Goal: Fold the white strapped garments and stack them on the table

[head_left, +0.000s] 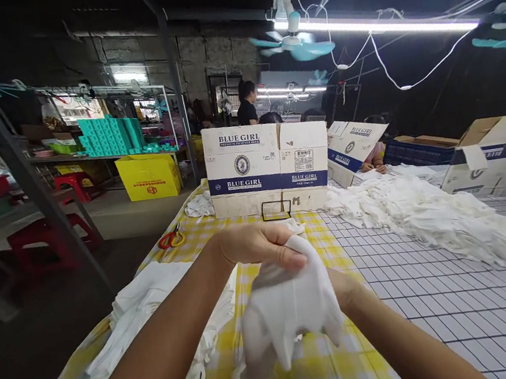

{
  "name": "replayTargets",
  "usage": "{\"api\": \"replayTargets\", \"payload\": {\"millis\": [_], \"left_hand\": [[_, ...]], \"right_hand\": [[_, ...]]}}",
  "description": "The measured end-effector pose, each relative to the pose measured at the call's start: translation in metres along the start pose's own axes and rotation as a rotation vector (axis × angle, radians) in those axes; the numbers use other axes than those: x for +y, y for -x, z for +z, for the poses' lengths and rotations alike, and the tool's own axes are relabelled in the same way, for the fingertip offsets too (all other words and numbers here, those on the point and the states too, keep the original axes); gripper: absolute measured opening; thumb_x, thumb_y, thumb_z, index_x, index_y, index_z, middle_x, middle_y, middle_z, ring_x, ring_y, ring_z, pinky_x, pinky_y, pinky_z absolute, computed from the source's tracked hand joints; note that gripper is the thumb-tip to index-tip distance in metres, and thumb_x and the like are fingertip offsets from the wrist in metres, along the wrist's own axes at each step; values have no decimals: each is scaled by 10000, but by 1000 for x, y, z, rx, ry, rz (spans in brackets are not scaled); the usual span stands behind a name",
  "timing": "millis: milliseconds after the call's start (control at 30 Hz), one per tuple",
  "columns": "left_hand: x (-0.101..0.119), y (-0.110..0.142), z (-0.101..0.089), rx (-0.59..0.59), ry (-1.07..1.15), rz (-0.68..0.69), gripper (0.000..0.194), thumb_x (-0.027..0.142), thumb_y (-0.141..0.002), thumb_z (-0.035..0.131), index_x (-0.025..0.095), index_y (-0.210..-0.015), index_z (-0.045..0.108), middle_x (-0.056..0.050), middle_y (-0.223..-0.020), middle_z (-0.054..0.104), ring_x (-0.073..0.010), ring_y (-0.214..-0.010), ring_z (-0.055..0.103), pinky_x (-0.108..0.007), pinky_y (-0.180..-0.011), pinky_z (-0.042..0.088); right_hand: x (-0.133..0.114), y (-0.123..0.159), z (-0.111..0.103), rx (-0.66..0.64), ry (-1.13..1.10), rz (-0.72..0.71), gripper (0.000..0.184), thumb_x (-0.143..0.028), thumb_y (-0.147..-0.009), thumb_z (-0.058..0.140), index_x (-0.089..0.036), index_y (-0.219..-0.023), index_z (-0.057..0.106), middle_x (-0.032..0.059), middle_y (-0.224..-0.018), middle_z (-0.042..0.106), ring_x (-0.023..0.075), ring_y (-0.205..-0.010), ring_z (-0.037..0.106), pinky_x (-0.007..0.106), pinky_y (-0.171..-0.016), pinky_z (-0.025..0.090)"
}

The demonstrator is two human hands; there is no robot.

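My left hand (265, 245) pinches the top of a piece of thin white cloth (296, 293) between thumb and fingers. The cloth hangs down over the table in loose points. From the right, my right hand (341, 289) reaches behind or into the cloth; its fingers are hidden by the fabric. Beside my left forearm lies a stack of white cloth pieces (151, 288), with narrow straps or loops at its near edge. Beyond my hands, a small thin black frame (276, 210) leans against a Blue Girl carton (244, 162).
Scissors (172, 237) lie at the left edge of the yellow checked tablecloth (307, 373). A big heap of white cloth (430, 211) covers the back of the gridded table surface (439, 307) to the right. More cartons (354, 144) and a person (247, 103) are farther back.
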State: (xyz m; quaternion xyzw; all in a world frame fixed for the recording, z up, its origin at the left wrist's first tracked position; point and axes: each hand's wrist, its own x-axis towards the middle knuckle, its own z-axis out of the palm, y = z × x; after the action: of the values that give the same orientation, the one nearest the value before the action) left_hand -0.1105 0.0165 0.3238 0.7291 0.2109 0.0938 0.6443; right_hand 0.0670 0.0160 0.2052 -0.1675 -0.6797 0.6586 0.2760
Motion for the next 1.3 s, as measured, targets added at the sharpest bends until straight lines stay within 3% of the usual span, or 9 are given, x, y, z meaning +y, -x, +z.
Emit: {"api": "replayTargets", "payload": {"millis": [100,233,333,567,833,933,1000,1100,1300], "left_hand": [[-6,7,5,215,223,38,305,406,-604,745,115,-682,701,-20,-544,614,-110,-436,509,-218,-464,411],[-21,15,8,490,448,135,277,355,-631,737,105,-741,690,-54,-618,654,-143,-513,585,-222,-501,451],[-32,17,9,551,549,183,289,338,-685,703,100,-849,688,-86,-723,682,-161,-599,622,-235,-576,479],[-49,8,18,516,533,167,349,386,-752,640,101,-951,669,-116,-838,676,-183,-689,627,-247,-614,477],[-45,4,24,650,403,188,385,465,-733,626,109,-870,677,-96,-779,669,-193,-697,622,-258,-608,467],[-42,6,25,650,413,242,343,435,-715,650,102,-790,684,-97,-752,670,-196,-696,622,-262,-628,463],[-35,5,26,571,399,249,312,408,-715,654,105,-785,683,-91,-759,667,-181,-678,612,-257,-623,456],[-19,1,28,417,221,205,251,372,-722,649,127,-762,680,-43,-686,639,-133,-600,564,-229,-581,430],[13,12,30,67,-276,77,247,322,-728,642,156,-544,640,23,-543,559,-82,-506,464,-185,-503,371]], "right_hand": [[-2,6,2,149,3,28,250,-314,-641,728,-189,-842,648,17,-794,605,164,-718,547,299,-664,483],[-17,20,6,732,-37,-164,155,-342,-771,618,-204,-724,565,-19,-633,493,121,-597,470,243,-553,414],[-16,39,15,1025,58,-324,351,-363,-856,499,-202,-552,429,-32,-552,343,117,-539,370,248,-524,347],[-1,50,21,714,151,-207,438,-529,-893,310,-235,-1006,615,71,-1020,588,218,-906,515,351,-767,428],[-49,48,12,749,26,-144,193,-376,-798,600,-195,-794,669,31,-711,623,157,-634,540,275,-578,433],[-62,58,6,507,243,-214,321,-435,-779,602,-192,-571,636,10,-509,515,132,-485,457,264,-463,376],[-67,56,1,441,280,-339,314,-453,-802,566,-214,-618,653,21,-562,540,152,-548,501,284,-517,417],[-66,39,1,606,189,-437,257,-465,-838,509,-276,-968,624,43,-944,611,198,-920,557,321,-759,465],[-29,12,19,302,24,-120,380,-505,-799,542,-265,-1091,584,45,-988,616,198,-928,578,361,-851,457]]}}
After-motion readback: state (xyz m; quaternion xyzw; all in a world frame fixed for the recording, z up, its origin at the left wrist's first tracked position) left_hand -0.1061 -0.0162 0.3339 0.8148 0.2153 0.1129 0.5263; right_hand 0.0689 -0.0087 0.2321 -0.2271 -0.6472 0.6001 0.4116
